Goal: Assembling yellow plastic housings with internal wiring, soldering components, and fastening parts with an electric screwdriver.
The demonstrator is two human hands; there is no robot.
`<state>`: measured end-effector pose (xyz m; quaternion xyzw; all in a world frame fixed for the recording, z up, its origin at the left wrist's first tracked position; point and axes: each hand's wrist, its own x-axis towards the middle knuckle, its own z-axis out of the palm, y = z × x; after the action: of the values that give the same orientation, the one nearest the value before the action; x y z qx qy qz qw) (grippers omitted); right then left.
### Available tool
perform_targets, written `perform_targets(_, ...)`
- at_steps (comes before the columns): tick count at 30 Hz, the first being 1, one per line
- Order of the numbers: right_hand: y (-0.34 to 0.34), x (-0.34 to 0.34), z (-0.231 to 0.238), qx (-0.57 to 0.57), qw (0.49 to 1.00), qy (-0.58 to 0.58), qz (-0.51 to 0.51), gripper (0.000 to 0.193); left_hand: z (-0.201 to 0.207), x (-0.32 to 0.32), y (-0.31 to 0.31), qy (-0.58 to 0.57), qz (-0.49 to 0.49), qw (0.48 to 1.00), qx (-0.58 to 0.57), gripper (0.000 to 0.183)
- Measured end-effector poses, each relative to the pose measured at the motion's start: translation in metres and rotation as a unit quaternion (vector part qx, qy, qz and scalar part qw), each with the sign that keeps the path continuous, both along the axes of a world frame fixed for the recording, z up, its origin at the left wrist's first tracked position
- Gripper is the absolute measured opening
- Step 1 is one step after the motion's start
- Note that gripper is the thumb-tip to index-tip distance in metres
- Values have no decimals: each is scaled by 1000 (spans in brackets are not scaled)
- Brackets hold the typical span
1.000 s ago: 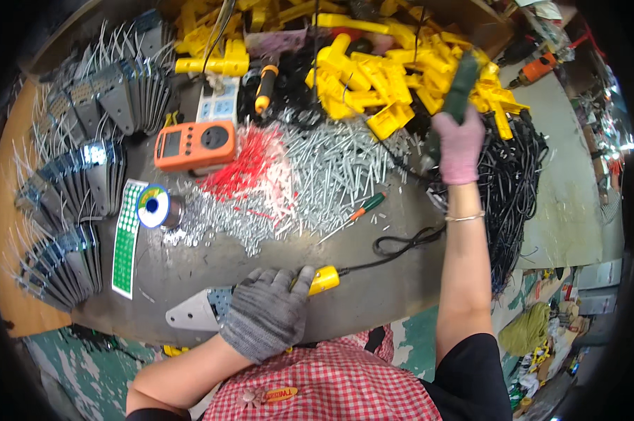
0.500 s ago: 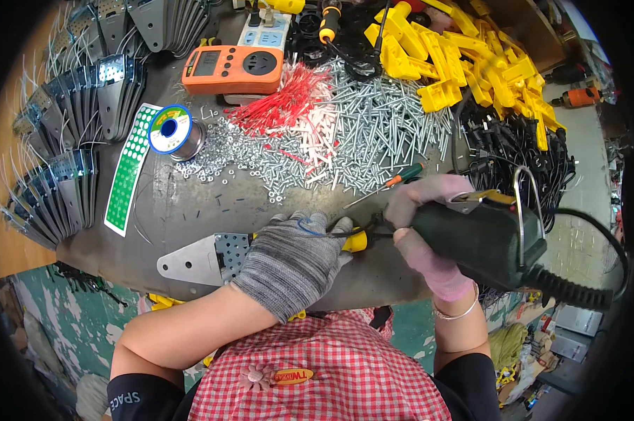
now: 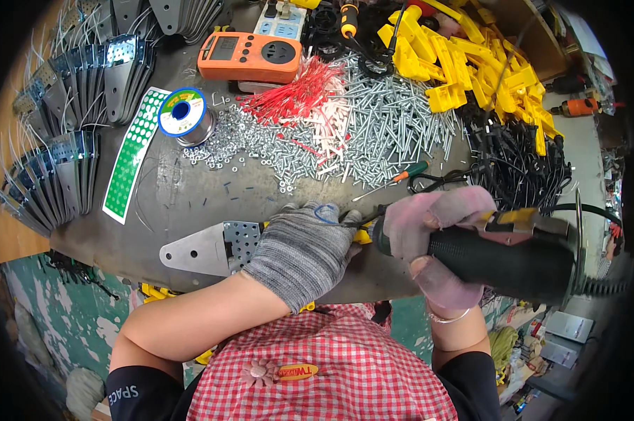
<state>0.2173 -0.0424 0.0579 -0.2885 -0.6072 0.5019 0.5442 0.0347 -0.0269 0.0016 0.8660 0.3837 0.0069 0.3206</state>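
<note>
My left hand, in a grey striped knit glove, lies closed over a yellow plastic handle at the table's near edge. From under it, a grey tapered metal plate with a perforated end sticks out to the left. A short blue wire curls over the fingers. My right hand, in a pink glove, grips a dark electric screwdriver, held almost level. Its nose points left at the handle's right end. Whether the bit touches the handle cannot be made out; most of the handle is hidden under my left hand.
Beyond my hands lie heaps of screws, nuts and red sleeved wires. A solder spool, an orange meter, a small screwdriver, yellow handles, black cords and stacked metal plates surround them.
The electric screwdriver has swung to a more level pose, its rear shifting right, and its nose is closer to my left hand. My left hand keeps its hold. The whole view has shifted slightly.
</note>
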Motion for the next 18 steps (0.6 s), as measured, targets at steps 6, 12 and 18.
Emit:
perform_targets(6, -2, -17, -2, -32, 999, -1, -23, 40, 5, -3, -2, 2, 11, 1000, 25, 38)
perform_targets(12, -15, -24, 11, -46, 988, 1, -146, 32, 0, -5, -3, -28, 16, 999, 37, 36)
perform_targets(18, -28, -7, 11, -90, 996, 3, -16, 34, -6, -2, -5, -57, 24, 996, 58, 34)
